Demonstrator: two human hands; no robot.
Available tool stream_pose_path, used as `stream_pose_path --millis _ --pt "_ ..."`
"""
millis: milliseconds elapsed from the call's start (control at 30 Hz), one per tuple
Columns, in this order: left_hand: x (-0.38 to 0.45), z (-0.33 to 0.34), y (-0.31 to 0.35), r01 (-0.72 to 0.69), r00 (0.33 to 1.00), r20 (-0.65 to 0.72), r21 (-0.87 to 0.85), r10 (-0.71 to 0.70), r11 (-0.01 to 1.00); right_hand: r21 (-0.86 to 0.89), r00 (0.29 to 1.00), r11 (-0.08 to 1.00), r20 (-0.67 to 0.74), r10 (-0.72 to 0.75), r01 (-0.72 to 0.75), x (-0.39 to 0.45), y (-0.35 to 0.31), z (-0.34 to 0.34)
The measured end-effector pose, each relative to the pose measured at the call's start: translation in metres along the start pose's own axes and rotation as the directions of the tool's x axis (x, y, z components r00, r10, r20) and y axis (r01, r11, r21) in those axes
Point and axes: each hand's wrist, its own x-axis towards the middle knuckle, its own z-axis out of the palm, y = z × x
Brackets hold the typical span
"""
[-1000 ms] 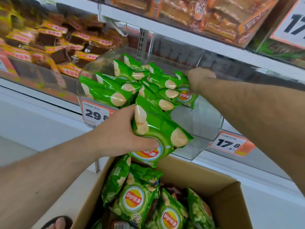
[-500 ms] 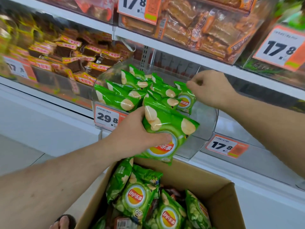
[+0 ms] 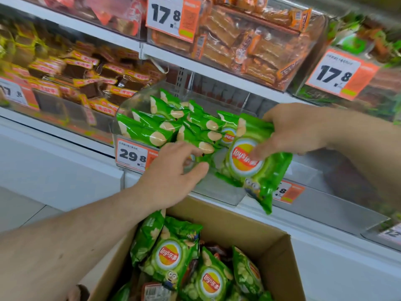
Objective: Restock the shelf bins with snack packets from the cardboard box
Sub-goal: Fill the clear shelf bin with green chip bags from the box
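A clear shelf bin holds several green chip packets stacked in rows. My right hand grips one more green chip packet by its upper edge, thumb on its front, just at the bin's right front. My left hand is at the bin's front beside that packet, its fingers loosely spread and gripping nothing. Below, the open cardboard box contains several green chip packets and a few darker packs.
A 29.8 price tag hangs on the bin's front. To the left is a bin of brown snack bars, above it a bin of orange packets with a 17.8 tag. White shelf base below.
The packet that my left hand held has passed to my right hand, which came forward from the back of the bin. My left hand has let go and opened.
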Motion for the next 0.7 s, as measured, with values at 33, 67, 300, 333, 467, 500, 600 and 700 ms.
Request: stream_pose_path --millis 33,67,300,333,467,500,600,700 --pt "0.0 0.001 -0.006 -0.021 1.0 0.009 0.086 0.02 0.996 -0.006 0.999 0.999 -0.038 0.039 -0.04 0.002 0.0 -0.004" --pt "0.0 0.004 -0.011 -0.038 0.999 0.029 0.15 0.034 0.988 -0.007 0.996 0.998 -0.063 0.061 -0.062 0.005 -0.001 -0.005" --pt "-0.001 0.007 -0.02 -0.1 0.991 0.11 0.238 0.075 0.966 0.004 0.927 0.994 -0.361 0.1 -0.105 0.006 -0.014 -0.024" --pt "0.0 0.007 -0.02 -0.105 0.991 0.107 0.24 0.081 0.965 -0.034 0.926 0.992 -0.365 0.098 -0.119 0.011 -0.015 -0.021" --pt "0.0 0.008 -0.021 -0.115 0.991 0.099 0.242 0.093 0.963 -0.159 0.958 0.975 -0.264 0.108 -0.154 0.051 -0.009 0.012" --pt "0.0 0.008 -0.021 -0.118 0.991 0.096 0.237 0.098 0.964 -0.158 0.961 0.975 -0.254 0.111 -0.155 0.064 -0.007 0.019" --pt "0.0 0.009 -0.022 -0.132 0.99 0.089 0.237 0.113 0.963 -0.13 0.967 0.975 -0.207 0.152 -0.181 0.107 0.004 0.037" --pt "0.001 0.009 -0.024 -0.15 0.988 0.076 0.234 0.136 0.961 -0.149 0.973 0.967 -0.133 0.188 -0.207 0.142 0.012 0.048"
